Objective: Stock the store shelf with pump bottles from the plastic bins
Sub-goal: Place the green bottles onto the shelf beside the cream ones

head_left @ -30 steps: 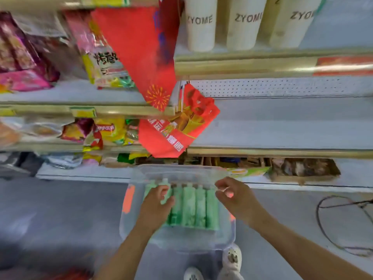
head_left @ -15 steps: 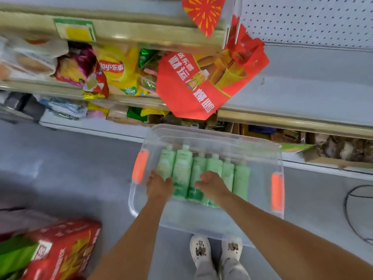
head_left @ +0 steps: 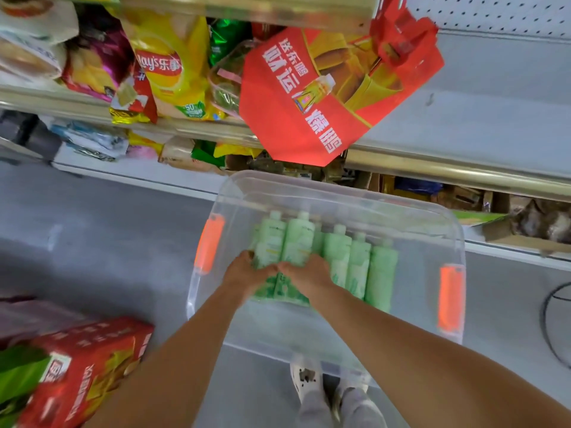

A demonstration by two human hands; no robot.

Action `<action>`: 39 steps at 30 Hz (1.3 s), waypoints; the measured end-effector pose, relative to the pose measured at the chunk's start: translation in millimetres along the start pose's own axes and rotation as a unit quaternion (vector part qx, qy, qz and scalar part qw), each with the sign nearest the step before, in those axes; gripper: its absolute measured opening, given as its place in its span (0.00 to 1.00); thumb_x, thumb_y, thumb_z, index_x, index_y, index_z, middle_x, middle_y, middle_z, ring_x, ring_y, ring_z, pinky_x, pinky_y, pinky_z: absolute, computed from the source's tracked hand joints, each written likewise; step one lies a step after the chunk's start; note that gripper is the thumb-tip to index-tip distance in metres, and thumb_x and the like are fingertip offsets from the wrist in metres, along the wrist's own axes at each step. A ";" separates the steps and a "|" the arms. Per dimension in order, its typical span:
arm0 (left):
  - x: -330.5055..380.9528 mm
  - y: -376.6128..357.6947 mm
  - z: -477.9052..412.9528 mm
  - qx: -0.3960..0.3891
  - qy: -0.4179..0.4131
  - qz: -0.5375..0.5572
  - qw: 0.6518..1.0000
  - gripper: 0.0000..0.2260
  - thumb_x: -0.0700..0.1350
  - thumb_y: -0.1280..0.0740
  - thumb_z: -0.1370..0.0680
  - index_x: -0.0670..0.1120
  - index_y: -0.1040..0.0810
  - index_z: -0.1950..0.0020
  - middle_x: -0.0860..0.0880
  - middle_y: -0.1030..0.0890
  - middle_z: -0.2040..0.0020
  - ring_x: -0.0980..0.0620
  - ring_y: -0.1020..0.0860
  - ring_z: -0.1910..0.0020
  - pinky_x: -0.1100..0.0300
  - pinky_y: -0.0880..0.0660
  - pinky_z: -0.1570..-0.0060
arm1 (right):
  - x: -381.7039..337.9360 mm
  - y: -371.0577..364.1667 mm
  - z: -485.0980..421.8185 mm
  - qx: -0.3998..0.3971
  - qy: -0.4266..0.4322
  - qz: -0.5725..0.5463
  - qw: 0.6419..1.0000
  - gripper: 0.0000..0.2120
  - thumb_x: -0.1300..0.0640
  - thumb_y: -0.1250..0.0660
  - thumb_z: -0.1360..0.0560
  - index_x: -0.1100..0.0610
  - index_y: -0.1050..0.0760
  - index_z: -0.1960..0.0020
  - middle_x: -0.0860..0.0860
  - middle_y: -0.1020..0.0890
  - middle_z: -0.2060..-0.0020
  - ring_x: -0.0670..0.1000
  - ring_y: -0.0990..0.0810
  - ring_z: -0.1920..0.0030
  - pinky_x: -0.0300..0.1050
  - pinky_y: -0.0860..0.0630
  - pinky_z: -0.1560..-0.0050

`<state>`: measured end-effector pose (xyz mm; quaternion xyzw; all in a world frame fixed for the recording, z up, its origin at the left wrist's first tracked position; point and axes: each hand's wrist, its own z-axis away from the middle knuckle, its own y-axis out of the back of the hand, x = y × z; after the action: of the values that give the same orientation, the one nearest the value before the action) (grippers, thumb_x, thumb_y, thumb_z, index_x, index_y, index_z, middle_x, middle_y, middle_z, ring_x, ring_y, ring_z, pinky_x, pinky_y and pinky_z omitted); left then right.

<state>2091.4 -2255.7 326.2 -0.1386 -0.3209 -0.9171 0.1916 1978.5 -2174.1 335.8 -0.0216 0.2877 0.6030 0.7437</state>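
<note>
At the left end of the clear plastic bin (head_left: 457,230), two green pump bottles (head_left: 298,242) are gripped near their bases, one by the left hand (head_left: 244,273), one by the right hand (head_left: 307,273). Held so low, either could tip or slip, and the neighbouring bottles (head_left: 358,264) be displaced.

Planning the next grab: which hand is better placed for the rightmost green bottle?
Probably right: the right hand sits closer to the rightmost bottle; the left hand is at the row's opposite end.
</note>
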 end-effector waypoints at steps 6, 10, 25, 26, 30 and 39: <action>7.7 7.9 19.1 -0.077 0.041 0.148 0.985 0.16 0.49 0.24 0.32 0.42 0.18 0.49 0.45 0.14 0.57 0.49 0.15 0.60 0.55 0.18 0.60 | 1.4 25.2 11.7 -0.033 -0.019 -0.168 0.985 0.17 0.51 0.27 0.32 0.56 0.29 0.50 0.51 0.21 0.58 0.48 0.22 0.61 0.41 0.28 0.68; 13.4 -1.1 64.1 -0.105 0.021 0.254 0.961 0.12 0.49 0.24 0.31 0.43 0.17 0.53 0.49 0.14 0.64 0.54 0.16 0.67 0.64 0.22 0.71 | 9.3 60.8 43.0 -0.047 0.027 -0.152 0.987 0.27 0.52 0.25 0.34 0.57 0.33 0.41 0.54 0.21 0.50 0.53 0.19 0.52 0.52 0.20 0.53; 153.3 15.8 245.2 -0.178 -0.288 0.313 0.887 0.16 0.51 0.27 0.27 0.54 0.23 0.41 0.52 0.15 0.47 0.50 0.16 0.47 0.50 0.19 0.48 | 0.9 211.5 219.7 0.056 0.278 -0.228 0.931 0.25 0.59 0.21 0.36 0.52 0.28 0.43 0.51 0.16 0.55 0.51 0.15 0.58 0.43 0.21 0.66; 163.4 14.7 256.6 -0.180 -0.306 0.324 0.877 0.13 0.49 0.27 0.25 0.54 0.23 0.41 0.54 0.14 0.48 0.53 0.16 0.49 0.56 0.18 0.53 | 0.0 221.8 231.1 0.061 0.298 -0.234 0.924 0.25 0.58 0.20 0.36 0.51 0.28 0.44 0.50 0.16 0.55 0.49 0.15 0.58 0.41 0.21 0.67; 202.9 11.5 300.5 -0.174 -0.368 0.329 0.852 0.11 0.44 0.30 0.22 0.54 0.24 0.41 0.56 0.14 0.51 0.55 0.16 0.51 0.59 0.19 0.58 | -6.7 263.3 271.7 0.091 0.355 -0.230 0.901 0.26 0.55 0.21 0.33 0.51 0.31 0.41 0.47 0.17 0.53 0.42 0.16 0.57 0.35 0.22 0.65; 327.4 -26.4 385.1 -0.145 -0.497 0.318 0.795 0.13 0.41 0.30 0.23 0.59 0.19 0.46 0.51 0.15 0.47 0.50 0.16 0.48 0.58 0.19 0.56 | -14.6 400.5 321.1 0.135 0.425 -0.231 0.865 0.20 0.53 0.29 0.26 0.52 0.31 0.38 0.49 0.18 0.48 0.43 0.16 0.54 0.37 0.20 0.61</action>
<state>1839.5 -2075.4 726.5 -0.6952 -0.1733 -0.6456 0.2642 1741.8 -1956.5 736.1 -0.2411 0.6411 0.3018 0.6632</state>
